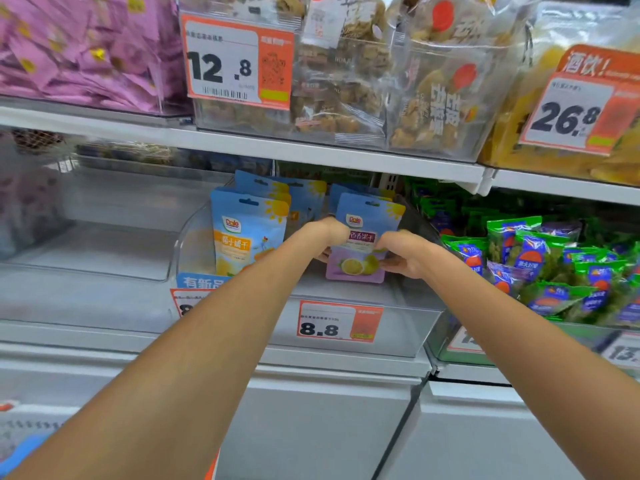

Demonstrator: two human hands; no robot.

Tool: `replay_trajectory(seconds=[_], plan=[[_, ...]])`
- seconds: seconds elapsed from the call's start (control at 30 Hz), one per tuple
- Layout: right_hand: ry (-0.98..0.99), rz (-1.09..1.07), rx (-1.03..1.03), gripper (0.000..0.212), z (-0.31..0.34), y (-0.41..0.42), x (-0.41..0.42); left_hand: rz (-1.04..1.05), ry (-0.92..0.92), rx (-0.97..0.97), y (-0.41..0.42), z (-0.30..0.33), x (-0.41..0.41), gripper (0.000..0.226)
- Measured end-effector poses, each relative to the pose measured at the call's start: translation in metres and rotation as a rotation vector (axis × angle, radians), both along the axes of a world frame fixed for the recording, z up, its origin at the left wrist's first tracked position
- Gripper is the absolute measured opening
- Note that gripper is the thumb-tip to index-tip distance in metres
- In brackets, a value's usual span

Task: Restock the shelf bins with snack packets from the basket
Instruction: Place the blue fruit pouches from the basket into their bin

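Reaching forward with both arms stretched out, the person holds a blue-and-purple Dole passion-fruit pouch [360,244] upright inside the clear plastic shelf bin [398,327] marked 8.8. The left hand [327,233] grips the pouch's left edge with curled fingers, knuckles toward the camera; the right hand [403,254] pinches its right edge, thumb on the front face. More pouches of the same kind stand just behind it. Left of it, blue-and-orange Dole pouches [247,230] stand in a row in the same bin, with bare bin floor between the rows. In front of the held pouch the bin floor lies open up to the front wall. Green snack packets [540,261] crowd the neighbouring bin on the right.
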State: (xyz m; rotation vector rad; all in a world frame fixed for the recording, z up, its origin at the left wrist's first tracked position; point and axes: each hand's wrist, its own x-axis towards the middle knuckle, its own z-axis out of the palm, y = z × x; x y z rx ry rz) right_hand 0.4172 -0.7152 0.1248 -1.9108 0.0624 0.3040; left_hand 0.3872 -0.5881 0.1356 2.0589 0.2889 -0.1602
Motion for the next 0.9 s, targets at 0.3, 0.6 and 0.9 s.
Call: replay_trajectory(seconds=[0.3,0.6,0.9], plan=[[-0.072,0.121,-0.159,0.031,0.023,-0.007,-0.028,0.041,-0.114,-0.007,0.009,0.023,-0.035,0.040],[-0.156,0.398,-0.169,0.017,0.044,-0.005,-0.093,0.006,-0.280,-0.056,0.047,0.042,-0.121,0.026],[-0.068,0.780,-0.195,0.013,0.008,0.057,-0.175,0.195,-0.206,-0.174,0.109,-0.020,-0.244,0.018]])
